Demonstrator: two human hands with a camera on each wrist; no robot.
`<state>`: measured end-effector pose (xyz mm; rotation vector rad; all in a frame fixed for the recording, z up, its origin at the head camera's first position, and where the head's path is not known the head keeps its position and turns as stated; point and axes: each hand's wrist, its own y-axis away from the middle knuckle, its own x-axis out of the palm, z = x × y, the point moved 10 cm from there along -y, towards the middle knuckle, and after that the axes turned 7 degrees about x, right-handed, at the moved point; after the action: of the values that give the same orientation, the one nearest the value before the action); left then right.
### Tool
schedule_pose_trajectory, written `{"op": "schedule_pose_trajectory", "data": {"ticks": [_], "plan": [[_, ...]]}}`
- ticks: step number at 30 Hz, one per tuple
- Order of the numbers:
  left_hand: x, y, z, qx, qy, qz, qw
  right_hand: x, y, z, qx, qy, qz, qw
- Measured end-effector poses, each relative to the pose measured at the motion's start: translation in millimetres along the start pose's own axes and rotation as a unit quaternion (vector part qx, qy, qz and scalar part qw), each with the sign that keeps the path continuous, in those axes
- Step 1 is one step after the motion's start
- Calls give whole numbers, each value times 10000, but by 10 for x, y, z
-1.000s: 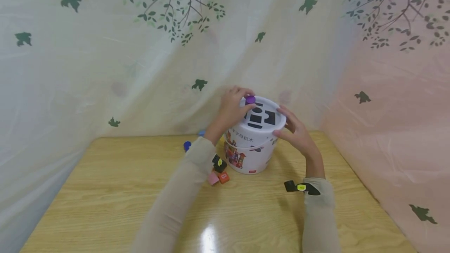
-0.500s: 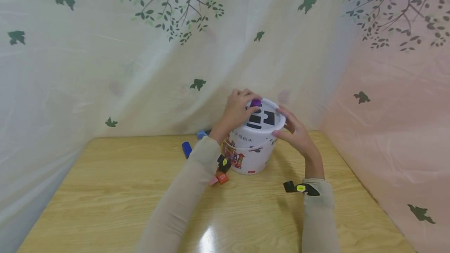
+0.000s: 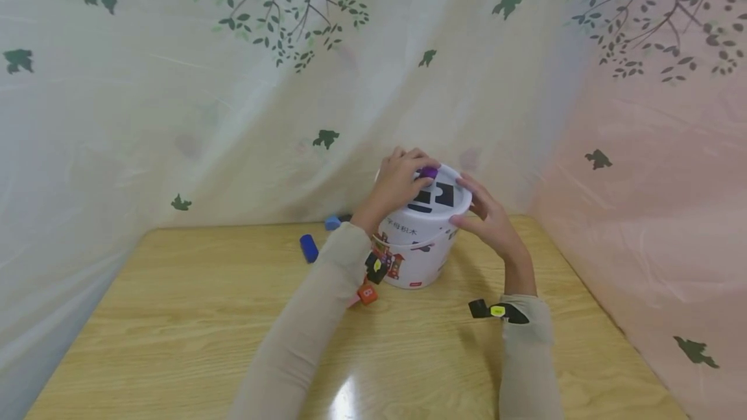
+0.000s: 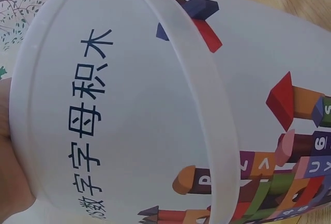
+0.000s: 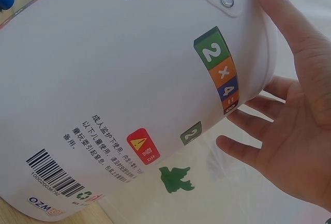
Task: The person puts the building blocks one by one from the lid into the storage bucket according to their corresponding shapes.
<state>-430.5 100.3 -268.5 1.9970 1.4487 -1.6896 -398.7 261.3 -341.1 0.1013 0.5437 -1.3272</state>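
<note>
A white lidded bucket with printed toy-block pictures stands upright on the table. Its lid has dark shaped cutouts. My left hand pinches a small purple block, rounded in outline, over the far left part of the lid and hides several cutouts. At the bucket's right side, my right hand grips the rim, thumb in front and fingers behind. The right wrist view shows that hand at the rim, some fingers spread along the wall. A pale carry handle hangs across the front in the left wrist view.
A blue cylinder block lies left of the bucket, with a light blue block farther back. Near the bucket's base are an orange block marked B and a partly hidden pink block. A printed curtain hangs behind the table.
My left hand has carried the purple block to the right and slightly nearer across the lid, covering more cutouts. My right hand keeps its grip on the rim.
</note>
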Motion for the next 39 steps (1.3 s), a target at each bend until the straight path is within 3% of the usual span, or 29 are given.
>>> {"op": "schedule_pose_trajectory", "data": {"ticks": [12,28,39], "plan": [[-9,24,60,-233,85,-154,9996,-2,-11,19,-87,-46,-26,9999],[35,60,170,-862,109,47,9962,3,-5,16,-47,59,-54,10000],[36,38,176,-752,-181,41,9970,0,10,26,-61,83,-71,9999]]}}
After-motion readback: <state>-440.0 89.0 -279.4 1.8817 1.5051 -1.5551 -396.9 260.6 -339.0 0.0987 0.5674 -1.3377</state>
